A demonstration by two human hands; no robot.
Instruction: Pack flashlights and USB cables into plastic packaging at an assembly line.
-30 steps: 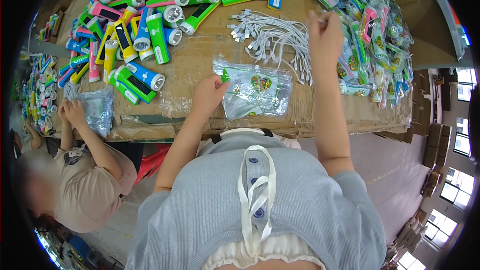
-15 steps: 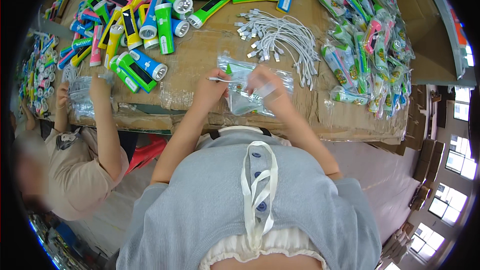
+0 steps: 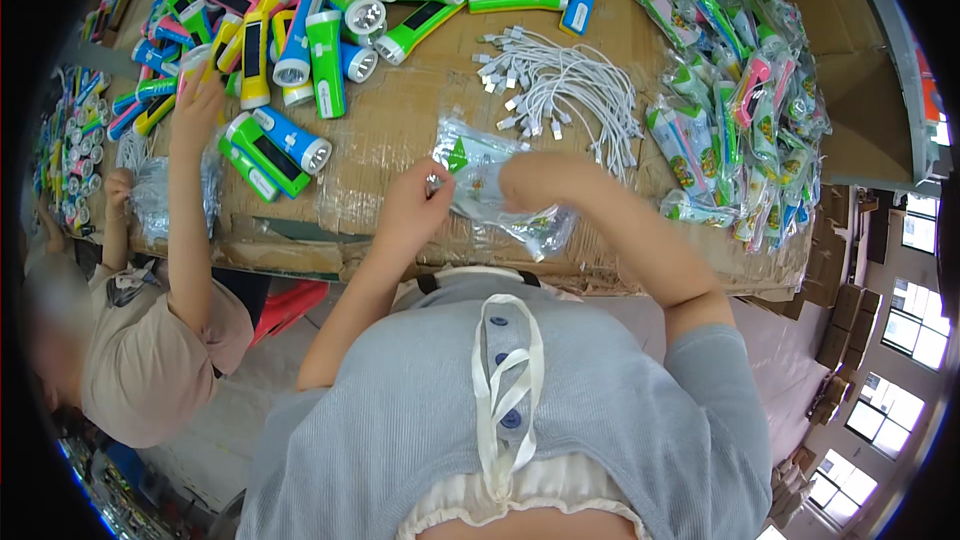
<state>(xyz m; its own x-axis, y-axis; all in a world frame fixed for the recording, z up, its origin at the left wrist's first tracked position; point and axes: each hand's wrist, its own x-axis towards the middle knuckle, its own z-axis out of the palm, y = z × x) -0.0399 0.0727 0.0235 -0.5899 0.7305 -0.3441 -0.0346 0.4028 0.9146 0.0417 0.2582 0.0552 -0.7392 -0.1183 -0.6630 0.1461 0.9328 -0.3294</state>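
Note:
My left hand (image 3: pixel 412 205) is closed in a pinch at the left edge of a pile of clear plastic bags (image 3: pixel 470 152). A small shiny end shows between its thumb and fingers; it looks like the end of a white USB cable, and the rest is hidden. Over the right part of the bags, my right hand (image 3: pixel 540 182) is curled with its fingers turned down, so what they grip is hidden. The bags carry a green print and lie crumpled near the table edge. Just beyond them is a heap of white USB cables (image 3: pixel 575 90).
Many colourful flashlights (image 3: pixel 325 60) are heaped at the far left and middle. Bagged flashlights (image 3: pixel 715 120) form a pile on the right. The table is covered with cardboard (image 3: pixel 400 105). At the left, a co-worker's hand (image 3: pixel 200 100) reaches over the flashlights beside another stack of bags (image 3: pixel 172 195).
My right hand has moved slightly right and down, and its forearm has swung outward. My left hand has lowered slightly, with less cable showing. The co-worker's hand has moved up to the flashlights.

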